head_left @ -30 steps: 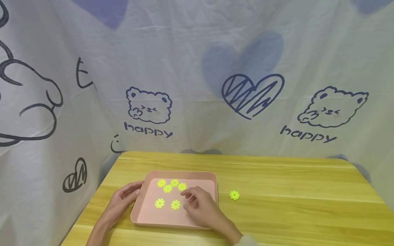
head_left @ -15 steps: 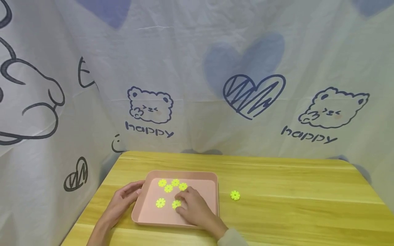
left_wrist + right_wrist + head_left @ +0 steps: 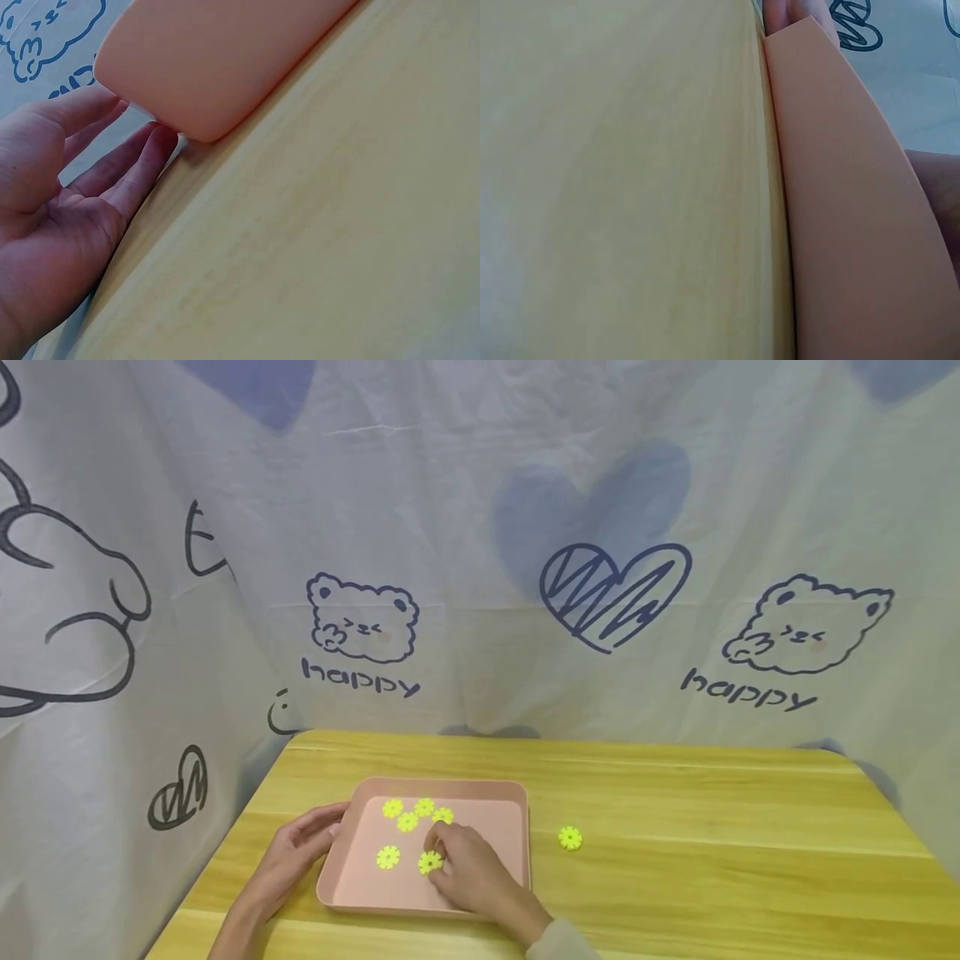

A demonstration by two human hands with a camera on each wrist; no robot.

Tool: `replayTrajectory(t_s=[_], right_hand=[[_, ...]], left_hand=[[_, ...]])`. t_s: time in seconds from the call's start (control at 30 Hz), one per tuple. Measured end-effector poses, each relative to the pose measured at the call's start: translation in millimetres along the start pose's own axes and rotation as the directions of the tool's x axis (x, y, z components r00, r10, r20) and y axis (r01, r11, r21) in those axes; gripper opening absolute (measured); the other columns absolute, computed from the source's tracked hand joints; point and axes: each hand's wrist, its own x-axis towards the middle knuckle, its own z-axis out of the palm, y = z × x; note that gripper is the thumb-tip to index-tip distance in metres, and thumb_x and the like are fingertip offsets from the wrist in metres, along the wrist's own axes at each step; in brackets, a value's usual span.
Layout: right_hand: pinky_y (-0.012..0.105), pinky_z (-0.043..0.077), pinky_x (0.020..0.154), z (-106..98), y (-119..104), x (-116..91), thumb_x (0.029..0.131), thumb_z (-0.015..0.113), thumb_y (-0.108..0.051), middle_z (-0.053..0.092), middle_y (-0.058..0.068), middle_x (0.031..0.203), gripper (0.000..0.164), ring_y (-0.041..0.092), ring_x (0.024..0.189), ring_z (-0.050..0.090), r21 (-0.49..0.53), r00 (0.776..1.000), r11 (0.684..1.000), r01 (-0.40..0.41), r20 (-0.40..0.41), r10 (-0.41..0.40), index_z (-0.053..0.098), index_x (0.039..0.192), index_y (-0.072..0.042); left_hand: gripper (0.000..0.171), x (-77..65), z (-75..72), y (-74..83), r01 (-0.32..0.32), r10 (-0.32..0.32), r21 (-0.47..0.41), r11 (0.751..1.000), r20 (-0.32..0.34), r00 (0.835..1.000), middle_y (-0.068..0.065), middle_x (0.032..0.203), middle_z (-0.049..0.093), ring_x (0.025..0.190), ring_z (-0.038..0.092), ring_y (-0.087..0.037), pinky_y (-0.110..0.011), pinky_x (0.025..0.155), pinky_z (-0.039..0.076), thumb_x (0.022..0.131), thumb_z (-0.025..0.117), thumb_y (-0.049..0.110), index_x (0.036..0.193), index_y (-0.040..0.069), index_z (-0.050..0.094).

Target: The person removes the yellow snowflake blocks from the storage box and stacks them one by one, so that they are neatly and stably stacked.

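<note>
A shallow pink tray (image 3: 356,889) lies on the table, with several yellow-green notched plastic discs (image 3: 387,857) inside. My right hand (image 3: 472,868) reaches over the tray and pinches one snowflake disc (image 3: 428,863) between thumb and fingers; that disc looks slightly tilted. In the right wrist view the tray's near wall (image 3: 862,202) hides most of this hand. My left hand (image 3: 296,852) rests against the tray's left side. In the left wrist view the fingers (image 3: 135,176) extend loosely and touch the tray's corner (image 3: 172,82).
One more yellow-green disc (image 3: 570,837) lies on the wooden table (image 3: 712,860) to the right of the tray. A white printed cloth (image 3: 480,677) hangs behind the table and along its left side.
My right hand has moved left and down within the tray, from above the discs to the lower right one, which it now pinches. My left hand has stayed at the tray's side.
</note>
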Motion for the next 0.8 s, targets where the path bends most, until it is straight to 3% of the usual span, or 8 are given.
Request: replayTrajectory(t_s=[0.17,0.43,0.67,0.8], right_hand=[[0.024,0.049,0.071,-2.4,1.3,-1.8,0.085,0.062,0.006,0.056,-0.011,0.082,0.035,0.005,0.074,0.050,0.056,1.000,0.998,-0.011,0.004,0.011,0.068,0.108,-0.018],[0.022,0.051,0.073,-12.6,3.1,-9.6,0.095,0.060,0.004,0.059,-0.008,0.088,0.026,0.003,0.076,0.054,0.228,0.997,0.973,0.042,-0.071,-0.026,0.073,0.110,-0.013],[0.026,0.062,0.067,-25.8,-2.5,-19.7,0.093,0.056,0.012,0.063,0.006,0.101,0.029,0.018,0.074,0.073,0.480,0.997,0.877,0.009,-0.076,0.031,0.069,0.110,-0.008],[0.025,0.061,0.070,-35.8,-1.1,-23.3,0.094,0.059,0.009,0.067,0.005,0.113,0.031,0.020,0.079,0.072,0.444,0.994,0.896,0.009,-0.101,0.040,0.071,0.110,-0.015]], left_hand=[[0.048,-0.2,0.3,-1.0,-0.001,0.001,-0.002,1.000,0.000,1.000,-0.021,0.147,0.054,0.122,0.062,-0.008,-0.025,0.099,0.053,0.105,0.063,0.021,0.146,-0.001,0.052],[0.048,0.0,0.1,-1.6,-0.014,0.014,0.006,1.000,-0.004,1.000,-0.020,0.146,0.055,0.121,0.061,-0.007,-0.024,0.099,0.053,0.104,0.063,0.020,0.145,-0.001,0.053],[0.048,-1.4,-0.8,-1.7,-0.010,0.010,0.012,1.000,0.002,1.000,-0.019,0.146,0.056,0.121,0.061,-0.006,-0.023,0.099,0.053,0.105,0.063,0.021,0.146,-0.001,0.052],[0.049,-0.8,-0.3,-0.1,-0.007,0.007,0.012,1.000,-0.001,1.000,-0.018,0.146,0.056,0.121,0.061,-0.006,-0.023,0.099,0.053,0.105,0.063,0.022,0.146,-0.002,0.052]])
